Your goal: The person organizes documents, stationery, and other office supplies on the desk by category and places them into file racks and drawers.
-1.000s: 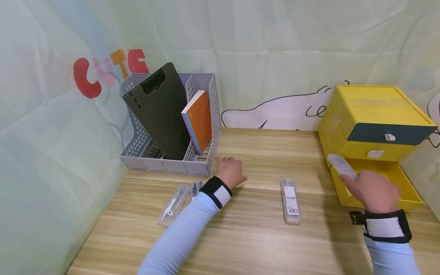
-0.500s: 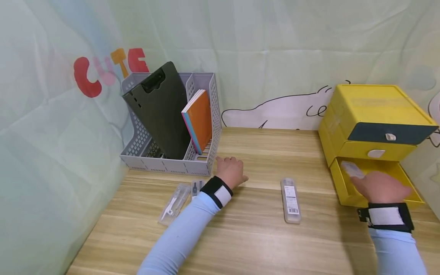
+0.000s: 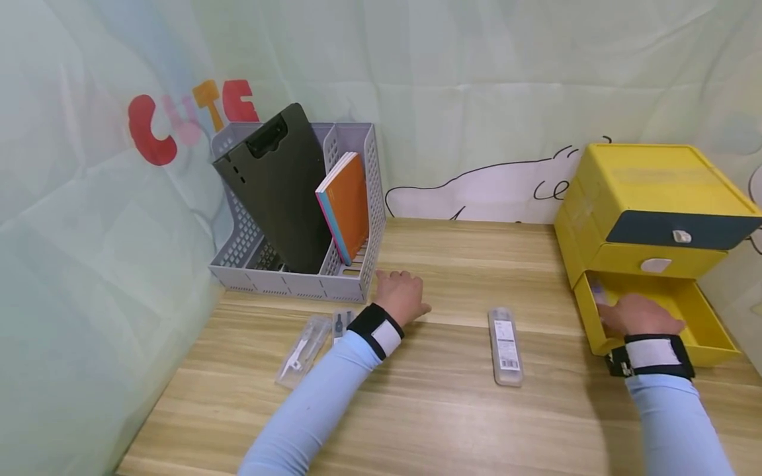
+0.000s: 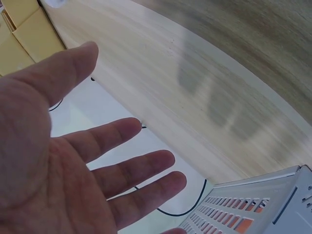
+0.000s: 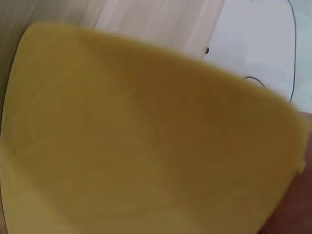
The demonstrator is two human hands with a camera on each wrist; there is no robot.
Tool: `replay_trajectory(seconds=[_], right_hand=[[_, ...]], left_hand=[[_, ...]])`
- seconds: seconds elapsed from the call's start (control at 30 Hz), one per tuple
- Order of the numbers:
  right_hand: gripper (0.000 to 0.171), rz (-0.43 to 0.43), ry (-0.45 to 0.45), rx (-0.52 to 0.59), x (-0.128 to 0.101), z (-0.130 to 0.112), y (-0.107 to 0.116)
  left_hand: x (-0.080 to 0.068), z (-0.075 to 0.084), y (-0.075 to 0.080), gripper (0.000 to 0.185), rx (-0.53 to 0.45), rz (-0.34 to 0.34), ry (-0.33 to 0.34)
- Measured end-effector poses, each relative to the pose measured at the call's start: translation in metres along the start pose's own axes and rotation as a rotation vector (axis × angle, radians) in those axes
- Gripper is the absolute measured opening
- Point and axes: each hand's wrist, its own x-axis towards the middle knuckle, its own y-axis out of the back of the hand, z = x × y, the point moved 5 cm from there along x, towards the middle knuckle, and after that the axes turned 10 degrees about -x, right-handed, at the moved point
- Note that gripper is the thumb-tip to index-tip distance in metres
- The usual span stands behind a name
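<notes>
My right hand [image 3: 639, 316] is down inside the pulled-out bottom drawer [image 3: 714, 344] of a yellow drawer box. It holds a clear plastic case [image 3: 598, 292] whose far end shows by the drawer's left wall; the rest is covered by the hand. In the right wrist view, the yellow drawer wall [image 5: 136, 136] fills most of the picture and hides the fingers. My left hand [image 3: 401, 297] is held low over the table beside the grey rack; the left wrist view shows its fingers [image 4: 141, 168] spread, with nothing in them. Between the hands lies a labelled clear case [image 3: 505, 347].
A grey rack [image 3: 286, 285] at the back left bears a black clipboard [image 3: 282, 192] and several thin notebooks [image 3: 348, 208]. Two clear cases, one with a white tool [image 3: 300, 354], one with dark pieces [image 3: 340, 324], lie in front, partly behind the left forearm. The drawer box [image 3: 667, 178] stands back right.
My right hand has lowered the clear case from above the drawer's front left into the drawer and shifted it toward the left wall. My left hand has stayed nearly still.
</notes>
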Motion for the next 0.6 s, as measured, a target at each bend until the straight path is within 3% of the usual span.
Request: replay_trajectory(seconds=[0.17,0.3,0.43,0.6], right_hand=[[0.054,-0.019,0.028,0.003,0.001,-0.003,0.0],[0.041,-0.012,0.029,0.017,-0.001,-0.004,0.001],[0.042,0.028,0.012,0.013,-0.007,-0.009,0.004],[0.056,0.139,0.02,0.014,-0.021,-0.02,0.013]], left_hand=[[0.001,0.0,0.0,0.056,-0.003,-0.004,-0.004],[0.001,0.0,-0.001,0.057,0.0,-0.017,-0.006],[0.001,-0.001,-0.001,0.057,-0.001,-0.015,-0.009],[0.001,0.0,-0.001,0.057,0.007,-0.008,-0.013]])
